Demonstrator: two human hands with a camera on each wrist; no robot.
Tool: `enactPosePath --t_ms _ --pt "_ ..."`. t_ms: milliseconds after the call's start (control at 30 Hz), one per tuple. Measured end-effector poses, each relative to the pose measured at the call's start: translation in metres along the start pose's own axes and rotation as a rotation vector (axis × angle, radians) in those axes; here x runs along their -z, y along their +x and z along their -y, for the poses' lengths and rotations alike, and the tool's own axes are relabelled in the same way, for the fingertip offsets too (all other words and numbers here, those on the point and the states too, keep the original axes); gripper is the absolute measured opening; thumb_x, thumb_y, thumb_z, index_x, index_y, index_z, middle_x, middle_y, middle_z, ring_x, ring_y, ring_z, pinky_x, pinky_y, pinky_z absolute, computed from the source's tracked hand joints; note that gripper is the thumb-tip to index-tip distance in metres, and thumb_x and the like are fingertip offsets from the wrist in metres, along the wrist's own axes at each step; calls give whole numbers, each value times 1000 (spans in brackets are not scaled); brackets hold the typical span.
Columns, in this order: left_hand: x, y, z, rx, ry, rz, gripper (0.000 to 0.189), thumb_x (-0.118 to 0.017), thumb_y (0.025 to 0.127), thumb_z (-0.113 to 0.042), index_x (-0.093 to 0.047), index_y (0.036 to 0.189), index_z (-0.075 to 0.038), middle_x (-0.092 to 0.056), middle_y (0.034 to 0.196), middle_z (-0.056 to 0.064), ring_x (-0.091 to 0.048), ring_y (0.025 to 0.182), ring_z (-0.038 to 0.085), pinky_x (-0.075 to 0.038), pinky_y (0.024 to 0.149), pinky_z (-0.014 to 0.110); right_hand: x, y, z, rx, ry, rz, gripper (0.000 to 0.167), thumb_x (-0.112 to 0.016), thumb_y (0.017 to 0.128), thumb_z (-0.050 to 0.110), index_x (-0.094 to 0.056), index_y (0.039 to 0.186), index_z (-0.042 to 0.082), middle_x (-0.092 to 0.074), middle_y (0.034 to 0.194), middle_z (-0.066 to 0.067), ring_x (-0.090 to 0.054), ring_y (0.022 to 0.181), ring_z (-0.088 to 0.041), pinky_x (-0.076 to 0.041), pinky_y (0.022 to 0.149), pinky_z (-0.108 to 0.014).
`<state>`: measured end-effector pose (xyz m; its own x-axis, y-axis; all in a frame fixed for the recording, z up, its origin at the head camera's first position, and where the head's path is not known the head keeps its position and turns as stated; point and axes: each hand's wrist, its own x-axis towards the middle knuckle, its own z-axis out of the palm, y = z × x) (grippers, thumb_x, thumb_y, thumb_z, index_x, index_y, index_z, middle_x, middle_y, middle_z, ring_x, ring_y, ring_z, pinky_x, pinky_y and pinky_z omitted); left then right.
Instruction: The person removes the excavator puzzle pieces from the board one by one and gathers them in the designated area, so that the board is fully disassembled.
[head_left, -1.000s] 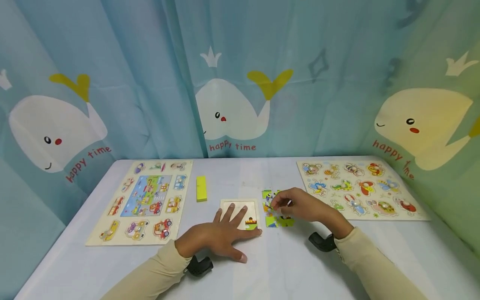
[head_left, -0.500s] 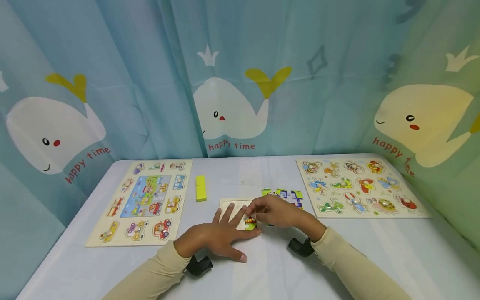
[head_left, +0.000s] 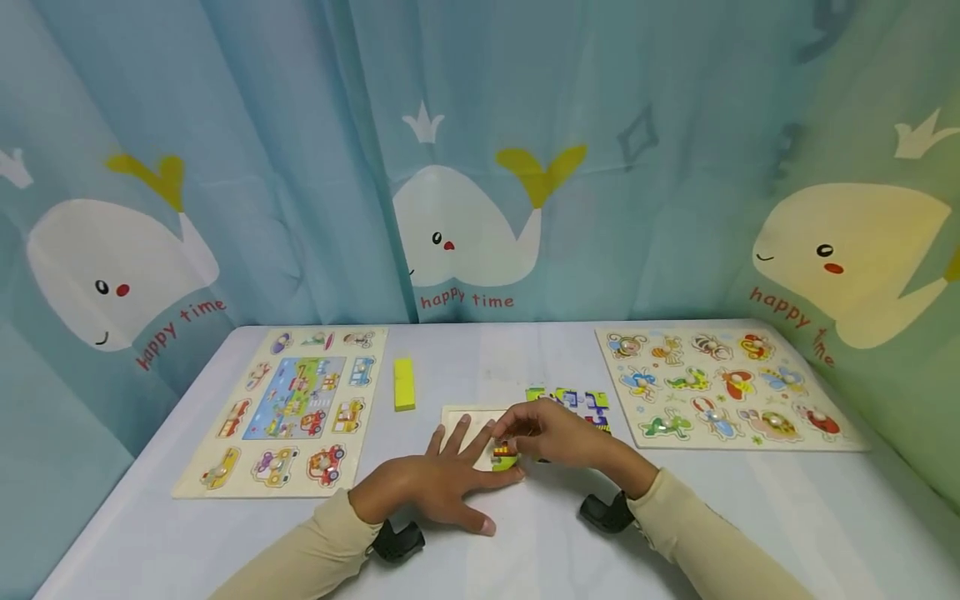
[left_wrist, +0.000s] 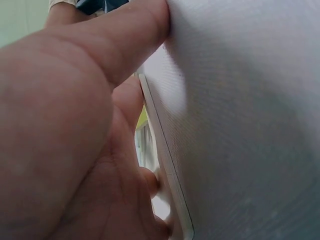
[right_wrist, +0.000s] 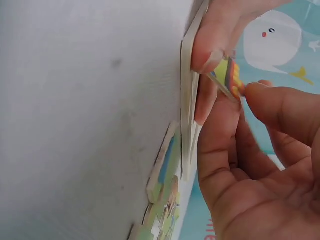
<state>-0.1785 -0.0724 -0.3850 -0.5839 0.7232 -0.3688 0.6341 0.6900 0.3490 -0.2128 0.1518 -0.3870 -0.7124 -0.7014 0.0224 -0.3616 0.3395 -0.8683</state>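
My left hand [head_left: 442, 487] lies spread over a small pale wooden puzzle tray [head_left: 452, 412], fingers straight across it, the thumb on the cloth. In the tray's lower right corner shows a green, red and yellow puzzle piece [head_left: 505, 460]. My right hand [head_left: 555, 433] is over the tray's right side. In the right wrist view its thumb and finger pinch a tilted green and orange puzzle piece [right_wrist: 231, 79], with a left fingertip right beside it. Several loose puzzle pieces [head_left: 596, 402] lie right of the tray, partly hidden by the right hand.
A vehicle knob puzzle board [head_left: 187, 479] lies on the left of the white-covered table [head_left: 517, 558], an insect board [head_left: 750, 437] on the right. A yellow block [head_left: 404, 385] lies behind the tray. A whale-print curtain [head_left: 330, 208] hangs behind the table.
My right hand has moved left from the loose pieces to the tray's right corner, uncovering several pieces. My left hand stays spread on the tray.
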Motion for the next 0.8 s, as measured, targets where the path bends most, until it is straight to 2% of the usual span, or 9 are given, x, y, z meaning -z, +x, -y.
enactPosePath --t_ms 133,267,400,467,567,800 --pt "-2 0 -2 -3 4 -7 69 -59 89 -60 -30 150 -46 9 162 6 19 143 39 2 108 66 -3 -1 -1 -30 -12 24 19 -57 91 -8 -68 105 -2 -70 94 -6 -61 78 -14 -46 65 -24" --pt "-2 0 -1 4 9 -8 69 -58 89 -60 -29 151 -46 9 162 6 18 143 39 2 108 65 -1 0 0 -23 -70 10 20 -55 92 -8 -70 105 -2 -70 92 -4 -53 65 -9 -43 59 -23" --pt "-4 -2 2 24 23 2 70 -58 89 -62 -27 151 -48 10 162 5 19 143 39 2 108 64 8 0 5 15 -94 -36 21 -56 95 -4 -67 113 -3 -70 98 -5 -56 69 -12 -45 60 -24" --pt "-5 -3 3 26 21 0 70 -57 89 -62 -28 151 -48 9 162 7 18 143 39 2 108 65 14 -1 7 19 -81 -46 21 -56 96 -3 -66 115 -4 -69 98 -6 -62 79 -20 -49 67 -28" --pt "-4 -3 3 12 6 -7 70 -58 89 -61 -28 151 -47 10 162 8 18 143 39 2 108 65 23 -5 7 10 -61 -52 21 -56 96 -3 -65 114 -5 -69 97 -8 -64 81 -29 -52 68 -32" --pt "-3 0 1 1 -18 -8 71 -59 89 -59 -28 151 -46 9 162 8 19 143 38 3 108 64 42 -24 -2 -53 -125 -88 21 -57 96 1 -70 112 -2 -71 99 -4 -61 76 -19 -50 67 -27"
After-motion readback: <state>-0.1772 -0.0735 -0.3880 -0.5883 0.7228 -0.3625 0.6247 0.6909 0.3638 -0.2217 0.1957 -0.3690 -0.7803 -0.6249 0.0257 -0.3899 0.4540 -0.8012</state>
